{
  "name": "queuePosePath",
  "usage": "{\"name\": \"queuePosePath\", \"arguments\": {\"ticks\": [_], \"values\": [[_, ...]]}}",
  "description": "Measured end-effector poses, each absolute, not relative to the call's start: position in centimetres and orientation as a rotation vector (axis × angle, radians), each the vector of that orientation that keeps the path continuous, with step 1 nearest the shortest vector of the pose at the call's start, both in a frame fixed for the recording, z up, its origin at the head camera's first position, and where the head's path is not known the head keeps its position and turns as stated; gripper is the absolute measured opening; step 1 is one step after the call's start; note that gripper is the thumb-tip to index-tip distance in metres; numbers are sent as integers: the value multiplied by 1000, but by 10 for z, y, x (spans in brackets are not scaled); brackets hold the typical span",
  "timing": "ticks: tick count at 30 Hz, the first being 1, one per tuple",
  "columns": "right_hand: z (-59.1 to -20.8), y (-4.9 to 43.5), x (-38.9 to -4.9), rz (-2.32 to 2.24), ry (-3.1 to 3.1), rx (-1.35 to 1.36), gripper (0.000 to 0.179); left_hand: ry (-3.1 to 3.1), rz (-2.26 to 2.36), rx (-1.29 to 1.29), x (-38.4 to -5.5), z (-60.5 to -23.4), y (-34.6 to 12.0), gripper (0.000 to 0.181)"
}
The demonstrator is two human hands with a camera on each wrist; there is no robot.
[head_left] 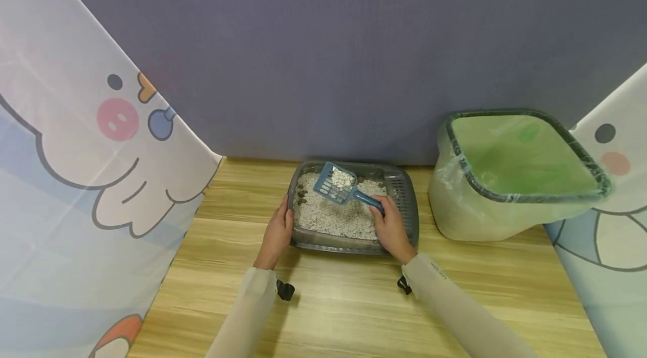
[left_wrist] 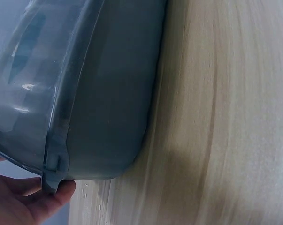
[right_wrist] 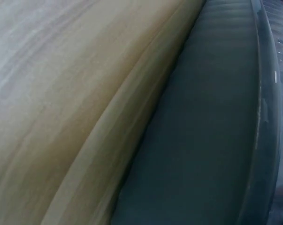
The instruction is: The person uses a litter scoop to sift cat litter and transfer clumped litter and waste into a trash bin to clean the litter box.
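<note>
A dark grey litter box [head_left: 328,244] full of pale granular litter [head_left: 328,223] stands against the back wall, with brown clumps [head_left: 301,194] at its left side and back. My left hand [head_left: 277,231] grips the box's left rim; in the left wrist view, fingers [left_wrist: 57,201] curl around the rim at the corner. In my right hand [head_left: 393,229] is the handle of a blue slotted litter scoop [head_left: 346,192]. Its head carries a small heap of litter [head_left: 342,179] above the box. The right wrist view shows only the outer side of the box [right_wrist: 193,140], not the scoop.
A large bin [head_left: 465,223] lined with a translucent green bag stands to the right of the box, its dark rim higher than the box. A grey-purple wall [head_left: 323,54] closes off the back. Printed cloth panels [head_left: 65,139] flank the wooden tabletop [head_left: 343,313].
</note>
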State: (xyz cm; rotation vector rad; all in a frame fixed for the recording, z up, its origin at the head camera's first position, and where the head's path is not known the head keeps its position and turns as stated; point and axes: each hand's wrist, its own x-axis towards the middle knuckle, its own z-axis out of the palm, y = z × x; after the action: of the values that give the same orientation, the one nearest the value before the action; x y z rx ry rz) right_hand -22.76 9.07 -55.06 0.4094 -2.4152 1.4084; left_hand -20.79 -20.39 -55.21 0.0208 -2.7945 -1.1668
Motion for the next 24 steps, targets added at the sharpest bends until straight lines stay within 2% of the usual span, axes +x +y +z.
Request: {"name": "queuePosePath", "arguments": {"ticks": [19, 24], "values": [[-552, 94, -225, 1523, -2319, 299, 28, -2742, -1149, -21, -207, -553, -203, 50], [-530, 97, -219, 1448, -2270, 362, 28, -2738, -1116, -45, -206, -556, -207, 50]]}}
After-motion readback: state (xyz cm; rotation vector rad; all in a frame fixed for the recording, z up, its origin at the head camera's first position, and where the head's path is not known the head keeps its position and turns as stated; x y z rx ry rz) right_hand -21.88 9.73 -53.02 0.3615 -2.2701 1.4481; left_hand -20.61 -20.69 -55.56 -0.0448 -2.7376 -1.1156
